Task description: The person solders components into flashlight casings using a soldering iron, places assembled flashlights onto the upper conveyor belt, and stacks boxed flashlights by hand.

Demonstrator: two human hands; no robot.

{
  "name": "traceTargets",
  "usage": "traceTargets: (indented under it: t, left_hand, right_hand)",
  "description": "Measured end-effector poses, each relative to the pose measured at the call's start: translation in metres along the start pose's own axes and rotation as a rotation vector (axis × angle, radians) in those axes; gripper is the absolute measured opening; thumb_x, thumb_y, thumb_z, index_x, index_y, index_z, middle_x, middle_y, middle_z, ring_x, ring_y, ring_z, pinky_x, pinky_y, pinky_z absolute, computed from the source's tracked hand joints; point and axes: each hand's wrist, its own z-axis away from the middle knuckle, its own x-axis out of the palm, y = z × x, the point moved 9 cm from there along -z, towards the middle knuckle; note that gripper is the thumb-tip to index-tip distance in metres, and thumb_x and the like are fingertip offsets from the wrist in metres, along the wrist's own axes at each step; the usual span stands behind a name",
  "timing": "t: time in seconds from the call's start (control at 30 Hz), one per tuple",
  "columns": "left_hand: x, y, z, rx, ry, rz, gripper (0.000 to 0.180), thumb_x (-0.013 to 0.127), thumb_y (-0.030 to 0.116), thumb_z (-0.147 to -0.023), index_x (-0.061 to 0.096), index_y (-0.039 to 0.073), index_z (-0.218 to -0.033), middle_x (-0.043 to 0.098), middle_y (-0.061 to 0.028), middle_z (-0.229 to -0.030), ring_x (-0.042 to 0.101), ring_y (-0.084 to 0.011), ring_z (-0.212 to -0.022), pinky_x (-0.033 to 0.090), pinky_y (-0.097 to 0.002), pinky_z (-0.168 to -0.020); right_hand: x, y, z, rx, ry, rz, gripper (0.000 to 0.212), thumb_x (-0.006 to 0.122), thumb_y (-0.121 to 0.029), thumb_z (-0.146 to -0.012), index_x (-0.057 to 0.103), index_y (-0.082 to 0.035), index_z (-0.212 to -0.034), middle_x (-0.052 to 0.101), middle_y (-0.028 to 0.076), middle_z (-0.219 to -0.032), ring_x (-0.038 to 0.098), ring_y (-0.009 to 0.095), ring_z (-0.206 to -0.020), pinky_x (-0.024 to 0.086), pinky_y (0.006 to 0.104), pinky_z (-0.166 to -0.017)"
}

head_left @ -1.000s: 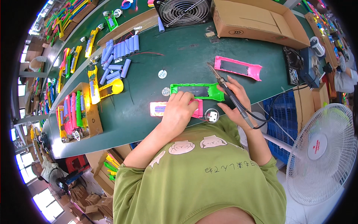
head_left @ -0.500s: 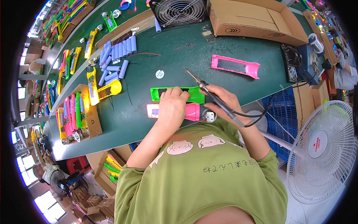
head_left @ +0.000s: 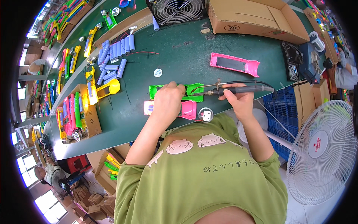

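Note:
Fingers curled, my left hand point(head_left: 166, 100) presses on the green flashlight casing point(head_left: 197, 89), and its fingertips reach inside; what they pinch there is hidden. My right hand point(head_left: 240, 102) is closed around a soldering iron point(head_left: 244, 89) with a thin wire guide tube beside it. The iron lies nearly level, its tip over the right part of the green casing. Nearer to me, partly under my left hand, is a pink casing point(head_left: 189, 109). Beside its right end sits a round lamp head point(head_left: 206, 115) with a white piece on it.
Farther back lies another pink casing point(head_left: 235, 64). Blue cylindrical batteries point(head_left: 121, 48) are heaped at left, near a yellow casing point(head_left: 108, 89) and a carton of coloured casings point(head_left: 93, 119). A cardboard box point(head_left: 257, 18), black fan point(head_left: 177, 11), solder spool point(head_left: 316, 41) and standing fan point(head_left: 320, 149) surround the bench.
The soldering iron has swung from pointing up and away to lying nearly level, tip now at the green casing. My right hand has re-gripped it. My left hand stays on the casing.

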Motion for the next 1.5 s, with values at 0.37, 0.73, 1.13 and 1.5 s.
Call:
traceTargets:
  t: [0.37,0.73,1.13,1.5]
  left_hand:
    - [0.005,0.000,-0.004,0.005,-0.063,-0.041,0.004,0.061,0.006,-0.070,0.058,0.004,-0.071,0.055,-0.0124,-0.068,0.058,-0.0294,-0.068,0.045,-0.0391,-0.062]
    - [0.005,-0.001,-0.005,-0.012,-0.040,-0.055,0.004,0.061,0.007,-0.070,0.059,0.004,-0.069,0.056,-0.0113,-0.068,0.058,-0.0281,-0.068,0.046,-0.0383,-0.061]
    - [0.006,-0.003,-0.005,-0.049,-0.058,-0.066,0.004,0.060,0.010,-0.071,0.061,0.006,-0.070,0.056,-0.0111,-0.068,0.059,-0.0281,-0.067,0.046,-0.0390,-0.061]
    - [-0.027,-0.005,0.000,0.010,-0.001,0.124,0.014,0.066,0.008,-0.067,0.065,0.005,-0.081,0.058,-0.0110,-0.074,0.059,-0.0287,-0.073,0.046,-0.0381,-0.064]
  right_hand:
    - [0.004,0.026,-0.003,0.093,0.032,0.070,0.019,0.063,-0.002,-0.078,0.057,0.006,-0.094,0.063,0.014,-0.089,0.064,0.018,-0.070,0.053,0.0270,-0.064]
    - [0.008,0.015,0.004,0.052,0.044,0.145,0.018,0.063,-0.002,-0.079,0.057,0.007,-0.093,0.063,0.013,-0.088,0.064,0.017,-0.070,0.053,0.0267,-0.061]
    - [0.072,-0.031,0.035,-0.373,-0.191,0.715,0.049,0.068,-0.009,-0.074,0.045,0.000,-0.116,0.059,0.016,-0.100,0.058,0.026,-0.098,0.036,0.0475,-0.097]
    - [0.084,-0.002,0.029,-0.270,-0.372,0.752,0.073,0.070,-0.006,-0.067,0.030,-0.006,-0.128,0.053,0.014,-0.114,0.054,0.030,-0.100,0.017,0.0544,-0.105]
